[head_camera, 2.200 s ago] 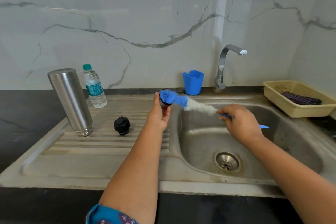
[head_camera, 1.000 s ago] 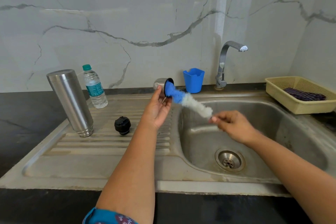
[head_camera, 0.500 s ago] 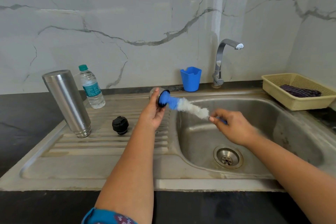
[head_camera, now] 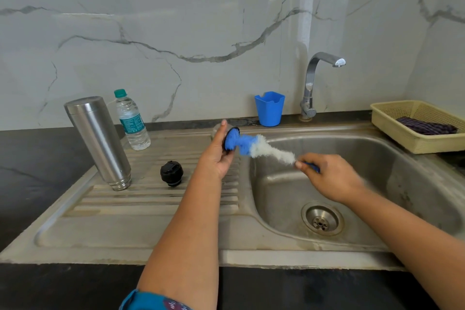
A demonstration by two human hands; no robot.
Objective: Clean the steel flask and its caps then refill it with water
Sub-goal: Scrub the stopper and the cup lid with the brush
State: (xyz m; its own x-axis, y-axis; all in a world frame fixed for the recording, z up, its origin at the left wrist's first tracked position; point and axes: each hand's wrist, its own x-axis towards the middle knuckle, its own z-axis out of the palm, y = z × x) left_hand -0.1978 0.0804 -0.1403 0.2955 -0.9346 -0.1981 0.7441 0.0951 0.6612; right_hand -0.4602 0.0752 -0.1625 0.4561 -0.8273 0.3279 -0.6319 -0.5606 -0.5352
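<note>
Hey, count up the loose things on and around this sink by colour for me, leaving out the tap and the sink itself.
Steel: 2, the flask and the steel cap in the left hand.
Blue: 2, the cup and the bottle brush in the right hand.
Black: 1, the stopper.
Clear: 1, the water bottle.
Cream: 1, the basket.
Total: 7

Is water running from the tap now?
No, the tap shows no stream, and nothing falls from its spout into the sink below.
</note>
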